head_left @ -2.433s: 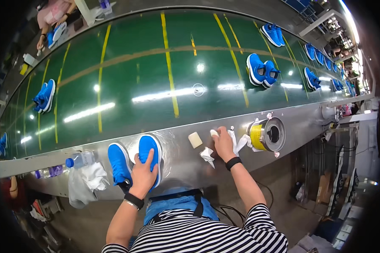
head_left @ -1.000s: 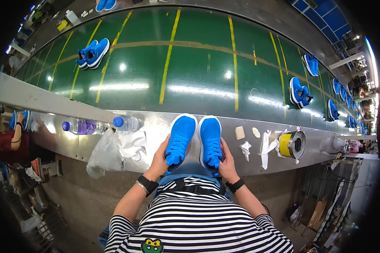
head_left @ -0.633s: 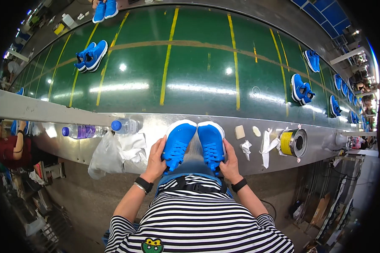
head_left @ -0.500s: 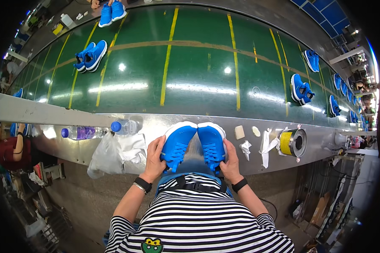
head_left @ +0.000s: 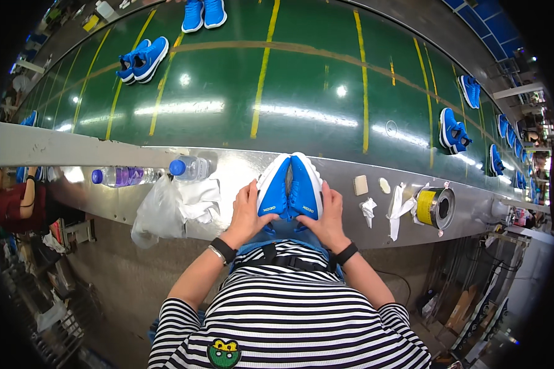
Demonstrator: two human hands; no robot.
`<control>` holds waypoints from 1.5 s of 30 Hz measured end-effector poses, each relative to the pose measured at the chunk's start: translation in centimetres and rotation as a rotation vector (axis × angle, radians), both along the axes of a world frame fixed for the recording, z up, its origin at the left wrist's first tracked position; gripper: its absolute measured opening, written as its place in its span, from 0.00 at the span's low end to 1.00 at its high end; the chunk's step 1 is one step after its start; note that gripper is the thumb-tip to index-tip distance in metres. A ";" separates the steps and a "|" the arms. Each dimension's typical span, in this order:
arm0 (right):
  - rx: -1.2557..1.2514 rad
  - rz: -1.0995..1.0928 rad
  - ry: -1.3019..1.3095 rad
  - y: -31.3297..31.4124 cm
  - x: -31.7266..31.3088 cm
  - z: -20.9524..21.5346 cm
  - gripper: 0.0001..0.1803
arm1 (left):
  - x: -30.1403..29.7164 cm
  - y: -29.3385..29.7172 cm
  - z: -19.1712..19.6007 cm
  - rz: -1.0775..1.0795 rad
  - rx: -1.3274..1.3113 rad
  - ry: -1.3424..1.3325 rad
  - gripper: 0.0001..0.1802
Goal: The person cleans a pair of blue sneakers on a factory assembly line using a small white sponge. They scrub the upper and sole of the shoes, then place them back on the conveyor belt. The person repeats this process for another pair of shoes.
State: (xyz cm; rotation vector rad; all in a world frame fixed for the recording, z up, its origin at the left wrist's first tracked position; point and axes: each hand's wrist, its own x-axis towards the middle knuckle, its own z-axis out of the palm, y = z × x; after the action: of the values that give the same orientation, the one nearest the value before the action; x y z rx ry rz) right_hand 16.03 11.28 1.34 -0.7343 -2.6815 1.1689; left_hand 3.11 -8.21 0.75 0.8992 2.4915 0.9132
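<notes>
"Held what, nearest?"

"Clamped a grip on both: blue left shoe (head_left: 272,187) in left hand (head_left: 246,214), blue right shoe (head_left: 306,187) in right hand (head_left: 327,219). Held both over the near edge of the tabletop (head_left: 345,168), tilted inward, with toes nearly meeting."

"Found which containers close by?"

"Saw a translucent bag (head_left: 158,213) at left, bunched against a white cloth (head_left: 201,200). Could not make out contents."

"And at right?"

"Noticed a yellow-labelled tin (head_left: 426,208) beside white tissue (head_left: 395,215), with a dark round opening in one silver end. Could not see inside."

"Looked past those?"

"Saw a blue-capped bottle (head_left: 196,168) and a purple-labelled bottle (head_left: 126,176) at left, both with caps pointing left. Could not tell whether standing or lying."

"Farther?"

"Saw a green belt (head_left: 317,136) bearing paired blue shoes (head_left: 143,60), then a white bottle (head_left: 104,9) beyond its far edge."
</notes>
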 end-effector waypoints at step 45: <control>-1.790 -0.712 0.208 4.0 -7.0 1.8 0.27 | -6.6 4.6 2.1 0.690 0.856 -1.677 0.29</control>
State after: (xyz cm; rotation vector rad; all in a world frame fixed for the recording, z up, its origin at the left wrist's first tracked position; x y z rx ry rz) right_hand 9.01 15.29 3.19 -1.2822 -0.3926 2.7387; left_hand -3.53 -3.66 2.81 -0.6030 0.7938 1.8373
